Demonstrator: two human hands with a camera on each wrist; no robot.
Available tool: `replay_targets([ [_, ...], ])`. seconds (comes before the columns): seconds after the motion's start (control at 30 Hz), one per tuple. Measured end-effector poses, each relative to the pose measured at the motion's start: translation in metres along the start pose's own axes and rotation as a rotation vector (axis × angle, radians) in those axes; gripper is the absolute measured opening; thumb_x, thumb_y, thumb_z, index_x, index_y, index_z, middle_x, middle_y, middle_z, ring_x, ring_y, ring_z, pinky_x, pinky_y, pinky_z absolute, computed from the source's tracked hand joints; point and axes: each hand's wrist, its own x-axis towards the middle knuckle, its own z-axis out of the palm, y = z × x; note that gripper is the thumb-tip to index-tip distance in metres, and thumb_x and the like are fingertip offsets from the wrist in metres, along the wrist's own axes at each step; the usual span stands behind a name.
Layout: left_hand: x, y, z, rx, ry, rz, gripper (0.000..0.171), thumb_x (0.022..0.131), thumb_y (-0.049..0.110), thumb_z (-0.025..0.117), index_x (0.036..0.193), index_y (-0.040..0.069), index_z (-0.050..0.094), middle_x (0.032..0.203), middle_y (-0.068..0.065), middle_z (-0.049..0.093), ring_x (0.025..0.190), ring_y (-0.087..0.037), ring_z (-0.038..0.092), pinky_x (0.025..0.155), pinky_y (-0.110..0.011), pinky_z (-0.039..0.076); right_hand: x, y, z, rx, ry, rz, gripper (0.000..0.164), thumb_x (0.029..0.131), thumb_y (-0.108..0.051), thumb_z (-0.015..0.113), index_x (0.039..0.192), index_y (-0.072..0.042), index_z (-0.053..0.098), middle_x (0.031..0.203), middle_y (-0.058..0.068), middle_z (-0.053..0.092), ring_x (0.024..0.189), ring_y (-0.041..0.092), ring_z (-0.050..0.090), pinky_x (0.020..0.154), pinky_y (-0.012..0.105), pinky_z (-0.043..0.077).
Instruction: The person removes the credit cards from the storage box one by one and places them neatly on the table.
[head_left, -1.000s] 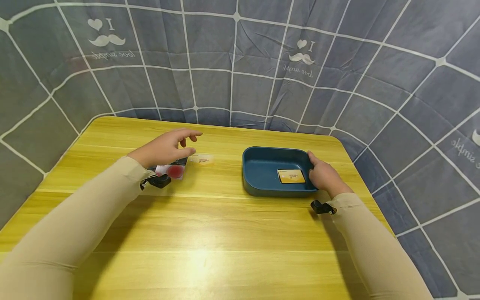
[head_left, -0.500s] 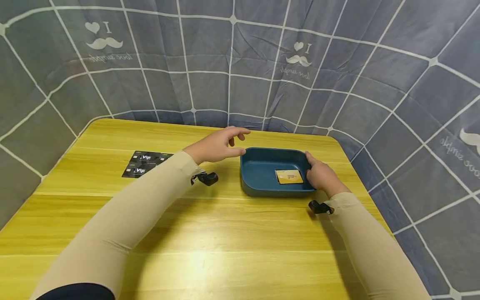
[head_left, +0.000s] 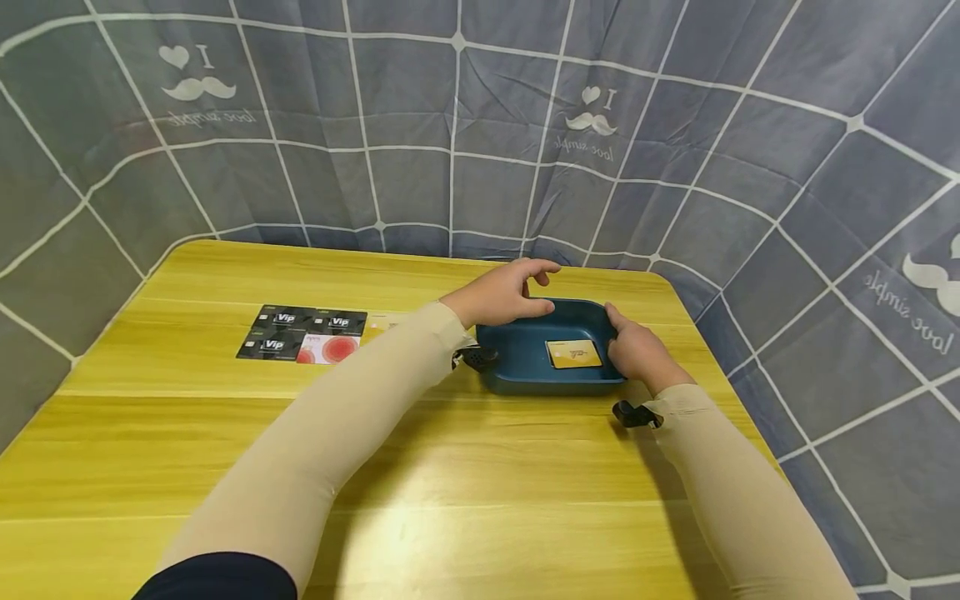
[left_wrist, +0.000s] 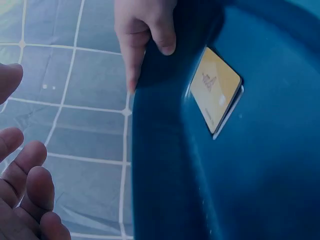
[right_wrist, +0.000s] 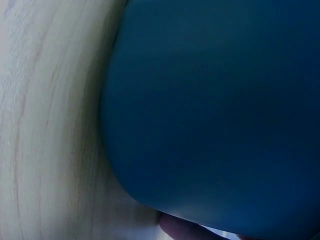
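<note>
A blue plastic box (head_left: 555, 387) stands on the table with a small stack of yellow cards (head_left: 573, 353) lying flat in its right half. My right hand (head_left: 636, 346) grips the box's right end, thumb inside the wall and a finger along the outside, as the left wrist view also shows. Above the box's back left part hovers my left hand (head_left: 504, 293), its fingers loosely bent and nothing between them. The left wrist view has the top card (left_wrist: 216, 92) close to the box wall. In the right wrist view the box's outer side (right_wrist: 210, 115) fills most of the picture.
Left on the wooden table (head_left: 187, 433) lie several black Vip cards (head_left: 273, 345), a red-and-white card (head_left: 330, 349) and a pale yellow card (head_left: 382, 323), partly hidden by my left sleeve. A grey checked curtain (head_left: 420, 108) hangs behind the table.
My left hand has moved right from above the cards to over the box, uncovering the black and red cards. The right hand keeps its grip on the box.
</note>
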Motion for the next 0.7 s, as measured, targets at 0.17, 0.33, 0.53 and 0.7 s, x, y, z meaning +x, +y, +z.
replay_targets([
  [0.17, 0.019, -0.001, 0.014, 0.011, -0.009, -0.010, 0.068, 0.102, 0.034, 0.069, 0.162, 0.018, 0.041, 0.145, -0.011, 0.055, 0.110, -0.022, 0.062, 0.101, -0.037, 0.053, 0.003, 0.002, 0.001, -0.002, 0.013, -0.010, 0.071, 0.106, -0.009, 0.037, 0.171, -0.012, 0.007, 0.164, 0.031, 0.035, 0.138, 0.048, 0.053, 0.095, 0.051, 0.050],
  [0.33, 0.033, -0.006, 0.026, 0.007, -0.048, -0.022, 0.070, 0.103, 0.034, 0.068, 0.164, 0.015, 0.039, 0.150, -0.013, 0.054, 0.130, -0.027, 0.059, 0.111, -0.039, 0.049, 0.003, 0.003, 0.002, 0.002, 0.005, -0.013, 0.071, 0.106, -0.008, 0.038, 0.170, -0.011, 0.008, 0.164, 0.031, 0.035, 0.145, 0.050, 0.046, 0.107, 0.058, 0.047],
  [0.53, 0.040, -0.010, 0.036, -0.010, -0.088, -0.032, 0.070, 0.102, 0.030, 0.069, 0.163, 0.012, 0.039, 0.152, -0.015, 0.053, 0.137, -0.031, 0.055, 0.114, -0.042, 0.047, 0.004, 0.004, 0.002, 0.015, 0.007, -0.011, 0.072, 0.105, -0.008, 0.038, 0.171, -0.012, 0.008, 0.164, 0.030, 0.036, 0.141, 0.048, 0.051, 0.099, 0.053, 0.049],
  [0.7, 0.045, -0.014, 0.043, -0.021, -0.100, -0.036, 0.070, 0.102, 0.028, 0.070, 0.162, 0.010, 0.040, 0.153, -0.018, 0.052, 0.141, -0.031, 0.052, 0.118, -0.044, 0.043, 0.005, 0.005, 0.001, 0.010, 0.012, -0.011, 0.073, 0.104, -0.008, 0.039, 0.171, -0.013, 0.009, 0.163, 0.030, 0.038, 0.128, 0.044, 0.059, 0.090, 0.048, 0.049],
])
